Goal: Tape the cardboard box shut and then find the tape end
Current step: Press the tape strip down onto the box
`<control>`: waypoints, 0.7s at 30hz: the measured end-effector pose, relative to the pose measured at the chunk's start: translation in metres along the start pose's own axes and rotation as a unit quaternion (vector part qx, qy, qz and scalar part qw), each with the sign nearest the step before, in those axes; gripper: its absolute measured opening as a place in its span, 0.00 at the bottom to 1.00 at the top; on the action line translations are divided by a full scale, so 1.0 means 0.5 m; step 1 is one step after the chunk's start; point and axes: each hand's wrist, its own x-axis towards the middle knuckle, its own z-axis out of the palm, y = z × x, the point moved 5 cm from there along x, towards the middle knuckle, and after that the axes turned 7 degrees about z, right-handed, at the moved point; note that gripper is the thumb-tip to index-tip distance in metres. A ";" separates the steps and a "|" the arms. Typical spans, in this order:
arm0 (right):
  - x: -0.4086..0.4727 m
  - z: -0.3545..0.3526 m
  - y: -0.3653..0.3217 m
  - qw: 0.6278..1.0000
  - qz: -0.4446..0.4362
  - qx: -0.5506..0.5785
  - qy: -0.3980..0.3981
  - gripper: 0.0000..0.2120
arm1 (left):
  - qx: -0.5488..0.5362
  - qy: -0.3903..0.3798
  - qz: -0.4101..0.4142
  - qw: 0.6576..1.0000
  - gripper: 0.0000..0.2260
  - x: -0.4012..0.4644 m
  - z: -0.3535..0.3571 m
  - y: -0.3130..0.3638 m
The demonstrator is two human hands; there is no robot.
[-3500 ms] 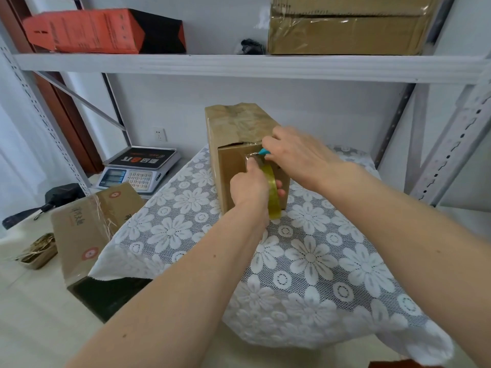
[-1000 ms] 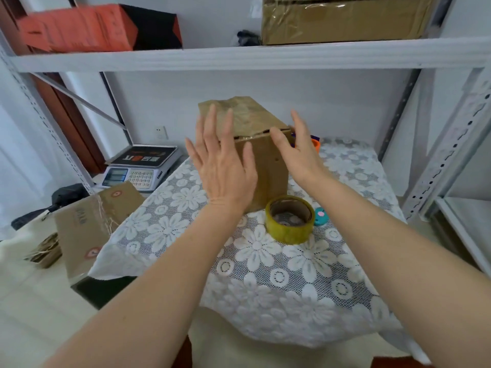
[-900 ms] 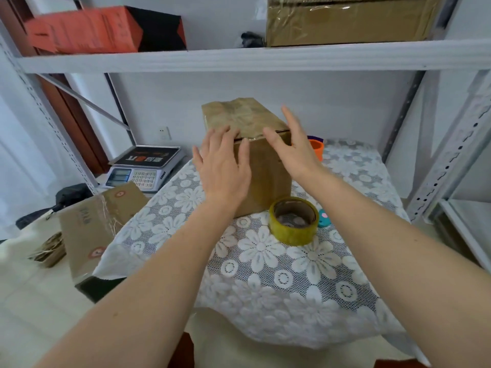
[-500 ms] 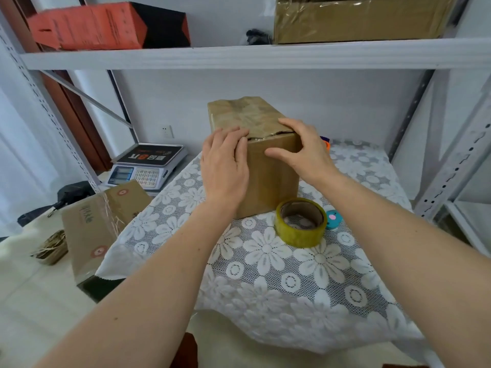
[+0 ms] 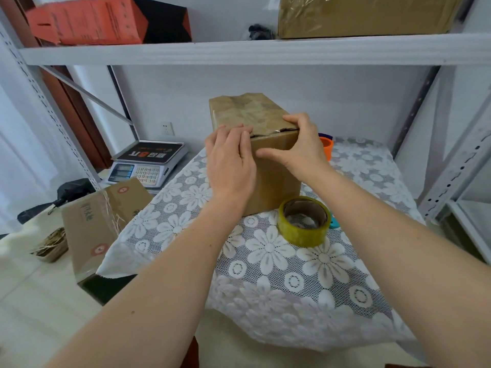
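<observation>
We saw one table [image 5: 305, 264] under a lace cloth, and on it one box [image 5: 276, 171], standing upright with its long axis vertical and a near corner turned toward us. Its taped top was wrinkled. Two hands gripped it at the upper near edge: the left hand [image 5: 229, 160] lay flat on the left face, fingers together over the rim; the right hand [image 5: 300, 147] clamped the right corner, thumb spread onto the front face. One tape roll [image 5: 304, 221] lay flat just before the box, hole upward. One scale [image 5: 148, 163] sat at the left.
</observation>
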 end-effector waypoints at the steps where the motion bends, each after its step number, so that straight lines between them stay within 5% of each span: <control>1: 0.001 0.000 -0.001 1.000 0.002 -0.008 -0.008 0.42 | 0.000 0.003 0.000 1.000 0.14 -0.001 0.000 0.001; 21: 0.017 -0.022 0.003 1.000 -0.004 -0.001 -0.019 0.32 | 0.022 0.007 -0.042 0.999 0.14 0.004 0.012 0.001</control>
